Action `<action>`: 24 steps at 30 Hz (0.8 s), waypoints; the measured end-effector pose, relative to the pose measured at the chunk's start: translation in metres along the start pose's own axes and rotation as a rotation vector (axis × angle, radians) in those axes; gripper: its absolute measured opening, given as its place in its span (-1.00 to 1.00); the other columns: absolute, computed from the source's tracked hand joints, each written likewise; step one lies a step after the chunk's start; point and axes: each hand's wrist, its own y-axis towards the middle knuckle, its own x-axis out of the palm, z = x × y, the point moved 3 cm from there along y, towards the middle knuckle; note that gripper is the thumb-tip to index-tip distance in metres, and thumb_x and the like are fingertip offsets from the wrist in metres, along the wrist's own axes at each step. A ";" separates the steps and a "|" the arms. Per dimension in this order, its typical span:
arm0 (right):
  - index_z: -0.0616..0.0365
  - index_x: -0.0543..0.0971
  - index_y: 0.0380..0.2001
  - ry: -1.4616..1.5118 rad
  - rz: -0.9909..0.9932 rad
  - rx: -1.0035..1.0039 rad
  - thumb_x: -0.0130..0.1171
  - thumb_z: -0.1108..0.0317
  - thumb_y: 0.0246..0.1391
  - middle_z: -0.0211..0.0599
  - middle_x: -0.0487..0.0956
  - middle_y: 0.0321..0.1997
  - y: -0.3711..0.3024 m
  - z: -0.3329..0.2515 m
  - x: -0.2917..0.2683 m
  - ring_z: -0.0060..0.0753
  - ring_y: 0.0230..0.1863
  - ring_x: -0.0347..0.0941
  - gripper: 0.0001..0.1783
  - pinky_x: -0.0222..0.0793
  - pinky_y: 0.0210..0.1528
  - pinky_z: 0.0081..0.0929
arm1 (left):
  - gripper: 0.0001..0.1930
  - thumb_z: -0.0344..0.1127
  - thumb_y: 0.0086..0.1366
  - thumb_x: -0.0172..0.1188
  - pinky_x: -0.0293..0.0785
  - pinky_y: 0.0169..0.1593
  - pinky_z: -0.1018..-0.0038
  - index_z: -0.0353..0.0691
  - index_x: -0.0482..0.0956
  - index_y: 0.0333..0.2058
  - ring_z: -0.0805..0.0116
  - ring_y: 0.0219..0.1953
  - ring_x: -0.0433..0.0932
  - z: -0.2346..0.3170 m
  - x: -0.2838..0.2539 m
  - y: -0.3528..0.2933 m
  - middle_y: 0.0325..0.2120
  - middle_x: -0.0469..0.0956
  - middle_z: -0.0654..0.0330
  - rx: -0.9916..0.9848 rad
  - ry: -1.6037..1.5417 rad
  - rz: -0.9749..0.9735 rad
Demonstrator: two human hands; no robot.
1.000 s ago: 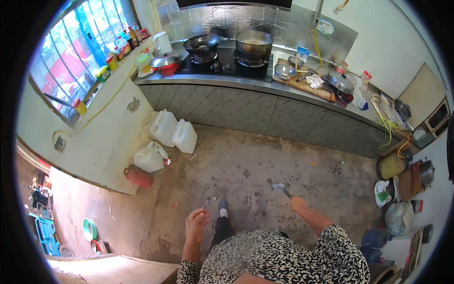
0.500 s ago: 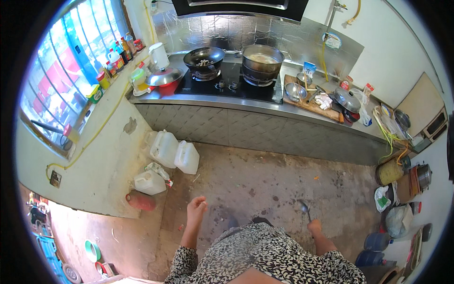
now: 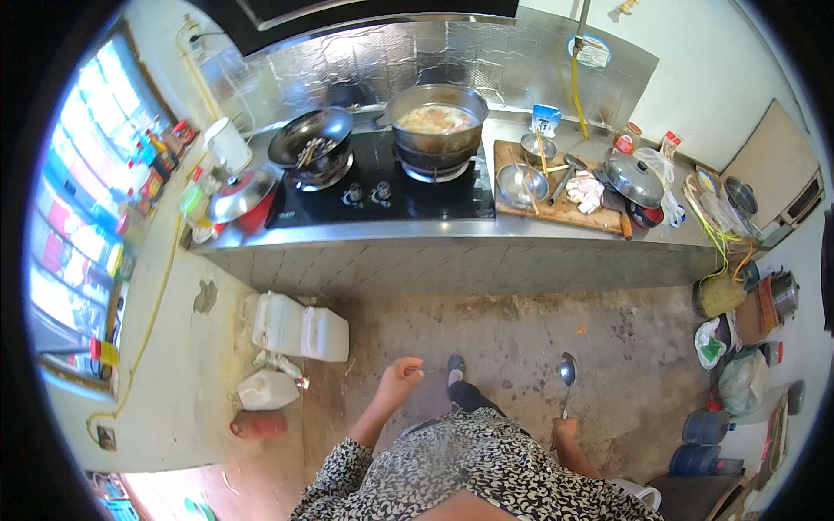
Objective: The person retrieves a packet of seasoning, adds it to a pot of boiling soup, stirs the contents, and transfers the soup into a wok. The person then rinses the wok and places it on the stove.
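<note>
A metal ladle [image 3: 568,372] is held over the floor [image 3: 495,334] in the closed grip of the right hand [image 3: 565,429], its handle [image 3: 565,405] partly covered. The left hand [image 3: 402,377] is loosely curled; whether anything is pinched cannot be told. White jugs [image 3: 301,328] are crowded beside the wall [image 3: 195,382]; a wok [image 3: 289,148] and pot [image 3: 439,150] are set on the stove [image 3: 434,207]; the range hood [image 3: 347,16] is cut off.

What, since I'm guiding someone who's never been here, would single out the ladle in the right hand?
Find the long counter with the black stove, then look below it in the picture, right of centre. There the right hand holds the ladle, shiny bowl toward the counter. Unlike the dark-headed utensil on the cutting board, it's held.
</note>
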 end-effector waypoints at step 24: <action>0.38 0.42 -0.22 0.516 0.240 0.380 0.08 0.46 0.18 -0.30 0.38 -0.71 0.052 -0.157 -0.002 -0.43 -0.78 0.25 -0.81 0.14 -0.73 -0.36 | -0.68 -0.33 0.27 0.20 0.50 -0.03 0.40 -0.35 0.54 -0.03 0.26 -0.11 0.61 0.168 0.063 0.248 -0.14 0.62 0.03 0.151 0.172 -0.399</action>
